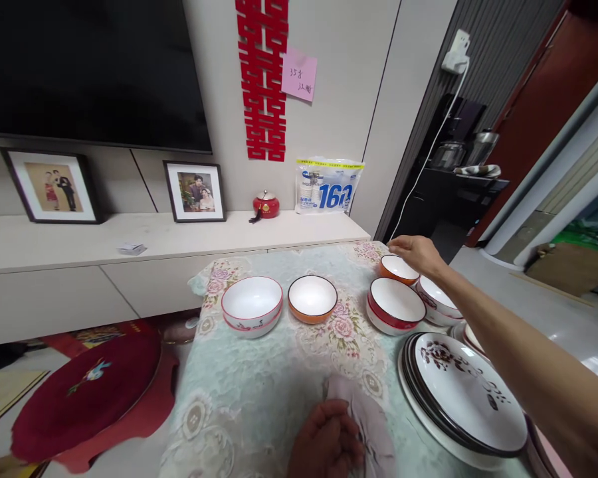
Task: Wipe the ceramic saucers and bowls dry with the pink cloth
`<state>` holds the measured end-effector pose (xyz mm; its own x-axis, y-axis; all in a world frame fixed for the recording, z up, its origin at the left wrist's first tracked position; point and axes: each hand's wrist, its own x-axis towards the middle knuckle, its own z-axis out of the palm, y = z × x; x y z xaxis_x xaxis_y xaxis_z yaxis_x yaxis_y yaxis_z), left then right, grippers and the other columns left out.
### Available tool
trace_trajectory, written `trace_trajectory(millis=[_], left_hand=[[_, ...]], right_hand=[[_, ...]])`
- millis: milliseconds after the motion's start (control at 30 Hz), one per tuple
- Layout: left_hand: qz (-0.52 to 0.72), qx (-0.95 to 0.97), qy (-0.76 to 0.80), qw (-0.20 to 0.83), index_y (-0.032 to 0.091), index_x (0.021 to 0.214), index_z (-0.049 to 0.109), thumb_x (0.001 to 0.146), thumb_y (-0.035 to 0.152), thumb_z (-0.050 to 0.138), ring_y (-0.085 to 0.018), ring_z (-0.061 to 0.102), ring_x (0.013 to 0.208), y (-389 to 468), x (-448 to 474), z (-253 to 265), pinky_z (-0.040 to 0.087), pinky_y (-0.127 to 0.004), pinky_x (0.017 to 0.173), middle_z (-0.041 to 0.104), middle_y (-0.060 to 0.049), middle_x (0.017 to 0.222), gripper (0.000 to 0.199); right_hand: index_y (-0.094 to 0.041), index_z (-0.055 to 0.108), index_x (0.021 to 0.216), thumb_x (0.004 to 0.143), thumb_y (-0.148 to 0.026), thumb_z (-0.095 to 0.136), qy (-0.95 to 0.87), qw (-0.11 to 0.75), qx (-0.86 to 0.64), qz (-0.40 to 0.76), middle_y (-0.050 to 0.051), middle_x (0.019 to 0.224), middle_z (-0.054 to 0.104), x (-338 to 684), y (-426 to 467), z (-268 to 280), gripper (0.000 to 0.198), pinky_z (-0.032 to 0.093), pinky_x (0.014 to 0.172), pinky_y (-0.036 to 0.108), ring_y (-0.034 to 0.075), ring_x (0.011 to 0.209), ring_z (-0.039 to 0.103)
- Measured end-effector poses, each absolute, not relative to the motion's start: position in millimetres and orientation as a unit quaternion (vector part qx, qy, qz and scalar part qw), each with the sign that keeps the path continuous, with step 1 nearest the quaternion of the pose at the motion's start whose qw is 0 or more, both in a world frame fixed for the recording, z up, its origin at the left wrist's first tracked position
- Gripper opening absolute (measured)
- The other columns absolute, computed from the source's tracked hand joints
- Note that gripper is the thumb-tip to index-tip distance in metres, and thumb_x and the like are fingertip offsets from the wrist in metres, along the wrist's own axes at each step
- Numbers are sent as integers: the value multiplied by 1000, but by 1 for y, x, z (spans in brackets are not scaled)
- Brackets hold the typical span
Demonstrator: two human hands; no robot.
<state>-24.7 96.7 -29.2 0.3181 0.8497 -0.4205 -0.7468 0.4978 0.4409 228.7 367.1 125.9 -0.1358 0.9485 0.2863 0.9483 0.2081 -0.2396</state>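
Observation:
My left hand (pixel 325 439) is low at the front of the table, its fingers curled around a pale greyish-pink cloth (pixel 369 425) that lies bunched on the tablecloth. My right hand (pixel 417 253) reaches across to the far right corner, just over the back rim of a small orange bowl (pixel 398 267). Its fingers are bent and drawn together; whether they grip the rim is hidden. In front of that bowl stand a red bowl (pixel 397 300) stacked on a white one, and a patterned white bowl (pixel 437 299), partly behind my right forearm.
Two stacked white bowls with red rims (pixel 252 302) and an orange bowl (pixel 312 299) stand left of centre. Stacked plates (pixel 468 392) fill the right front. Behind the table runs a white cabinet (pixel 169 242) bearing framed photos, a red jar (pixel 266 206) and a plastic package (pixel 329 189). A red stool (pixel 94 392) is at left.

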Motion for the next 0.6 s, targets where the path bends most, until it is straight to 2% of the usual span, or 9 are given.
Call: trace_trajectory(millis=[100, 200, 300, 367, 467, 600], left_hand=[[510, 78, 315, 796, 15, 83, 67, 65, 23, 81, -17, 64, 60, 94, -22, -25, 43, -31, 64, 68, -4, 72, 23], [529, 77, 314, 784, 14, 83, 67, 65, 23, 81, -16, 63, 58, 91, -20, -22, 41, -30, 62, 68, -5, 71, 25], [541, 72, 312, 778, 13, 83, 67, 63, 23, 81, -16, 62, 57, 89, -19, -20, 41, -30, 60, 69, -6, 70, 27], [545, 68, 303, 778, 12, 83, 66, 63, 23, 81, -16, 63, 57, 89, -20, -19, 42, -30, 61, 69, -7, 70, 27], [551, 64, 293, 779, 12, 86, 66, 65, 20, 79, -17, 64, 60, 89, -22, -17, 44, -30, 62, 70, -8, 72, 26], [565, 48, 294, 770, 12, 94, 66, 71, 17, 75, -17, 66, 65, 90, -26, -17, 49, -32, 69, 71, -8, 77, 25]], right_hand=[[-23, 74, 106, 91, -32, 55, -811, 194, -550, 44, 3, 108, 75, 174, 331, 120, 26, 48, 84, 29, 21, 96, 68], [-22, 72, 111, 94, -30, 51, -884, 131, -444, 71, 6, 115, 73, 120, 291, 99, 29, 44, 91, 34, 23, 105, 66], [-22, 71, 112, 90, -32, 58, -897, 57, -437, 31, 10, 113, 73, 81, 264, 77, 27, 35, 96, 42, 28, 109, 63], [-18, 73, 99, 87, -27, 62, -896, 28, -442, 16, 13, 101, 75, 65, 256, 65, 19, 30, 96, 45, 29, 103, 64], [-14, 71, 87, 84, -15, 59, -886, -1, -464, -9, 15, 89, 75, 55, 251, 53, 13, 32, 91, 41, 27, 91, 67], [-14, 68, 88, 84, -11, 56, -872, -6, -489, -32, 14, 89, 75, 57, 241, 50, 13, 34, 86, 35, 24, 86, 67]])
